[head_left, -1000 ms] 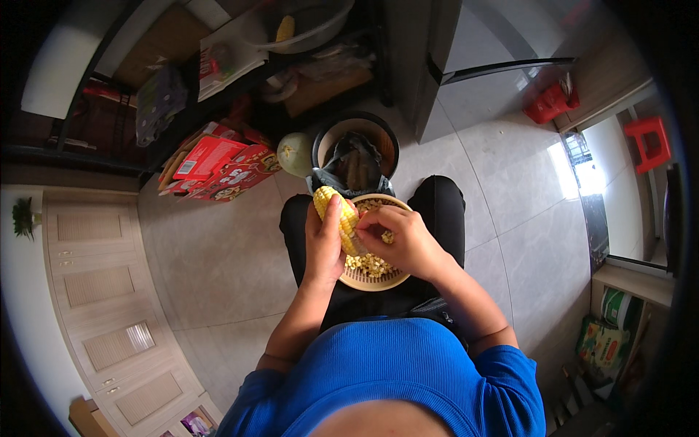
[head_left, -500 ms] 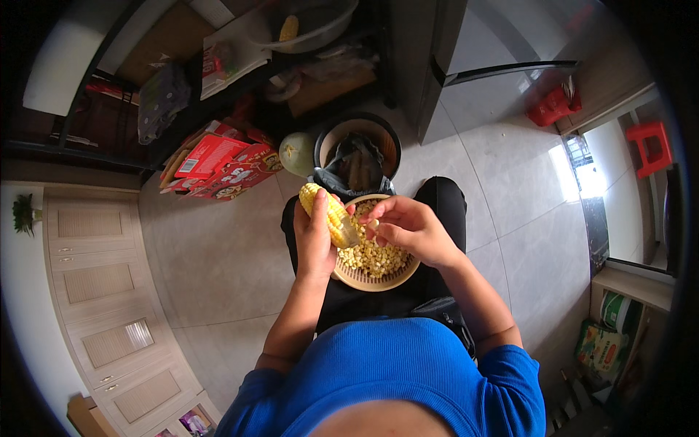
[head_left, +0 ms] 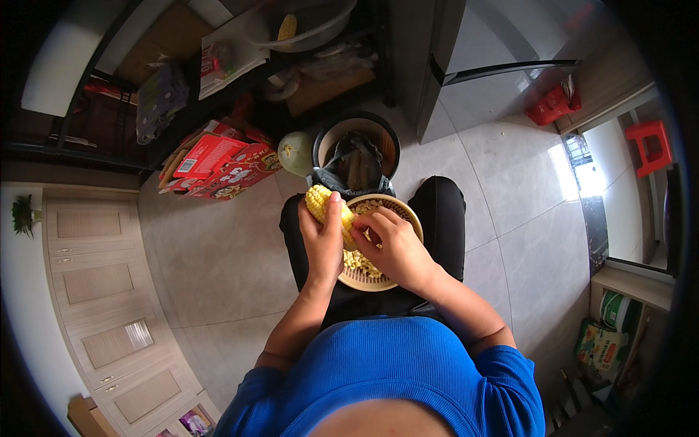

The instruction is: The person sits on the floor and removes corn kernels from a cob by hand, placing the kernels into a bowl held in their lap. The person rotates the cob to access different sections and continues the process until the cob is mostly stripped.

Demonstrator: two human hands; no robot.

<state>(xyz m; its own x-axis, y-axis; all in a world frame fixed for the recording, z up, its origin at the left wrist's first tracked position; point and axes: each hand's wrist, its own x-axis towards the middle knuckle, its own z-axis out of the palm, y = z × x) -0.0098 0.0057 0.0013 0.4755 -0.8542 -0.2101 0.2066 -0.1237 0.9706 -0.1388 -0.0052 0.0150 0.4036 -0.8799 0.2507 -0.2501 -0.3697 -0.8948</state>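
Note:
My left hand [head_left: 322,237] is wrapped around a yellow corn cob [head_left: 318,198], tilted with its upper end pointing away to the left. Curled in from the right, my right hand [head_left: 397,251] presses its thumb and fingertips against the cob's right side. Whether a loose kernel sits between those fingertips is hidden. Below both hands, a round tan slotted basket [head_left: 417,226] rests on my lap between my knees. Loose corn kernels [head_left: 358,264] lie in it, partly covered by my right hand.
Just beyond my knees stands a round bin [head_left: 391,135] with a black bag [head_left: 357,175]. A pale green melon [head_left: 295,153] and red cartons [head_left: 237,171] sit left of it. A shelf holds a clear bowl [head_left: 328,33] with another cob [head_left: 287,28]. A red stool [head_left: 650,149] stands far right.
My right hand has moved left and down from above the basket onto the cob's side. The cob has turned a little more upright in my left hand.

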